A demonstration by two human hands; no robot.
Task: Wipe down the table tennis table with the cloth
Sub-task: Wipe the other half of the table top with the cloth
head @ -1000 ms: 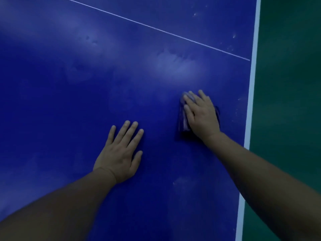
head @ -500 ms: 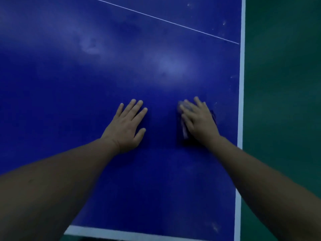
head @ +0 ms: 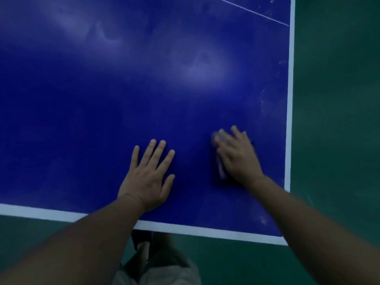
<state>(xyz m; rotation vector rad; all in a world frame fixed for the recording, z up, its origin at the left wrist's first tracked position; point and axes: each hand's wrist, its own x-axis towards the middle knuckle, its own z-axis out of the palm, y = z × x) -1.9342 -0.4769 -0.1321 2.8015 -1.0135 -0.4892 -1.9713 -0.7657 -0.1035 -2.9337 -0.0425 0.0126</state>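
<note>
**Entry: wipe pass at the near right corner**

Right grip [head: 238, 159]: fingers spread and laid over the cloth [head: 221, 171], pressing it to the worktop [head: 102, 120]. The grip is motion-blurred, so I cannot tell whether the thumb hooks the cloth's edge. The cloth sits under this palm, and only a pale strip of it shows on the thumb side.

Left grip [head: 148, 177]: fingers apart, flat on the bare blue surface and holding nothing, near the inner side of the right grip. I take it to be a brace.

Step in hand, by my judgement: mid-wipe, working the corner. The white side line [head: 290, 99] lies near the outer side of the right grip, and the white end line [head: 195, 231] runs behind both wrists.

Left to do, as I judge it: pale smears [head: 201, 62] lie well ahead of the fingertips, specks [head: 263, 103] ahead along the side line, and a small mark [head: 263, 220] sits behind the right wrist. The next stroke calls for even downward pressure, with the cloth kept wholly under the palm so it does not bunch or slide over the edge.

Writing: no brand, label or lettering can be read anywhere.
</note>
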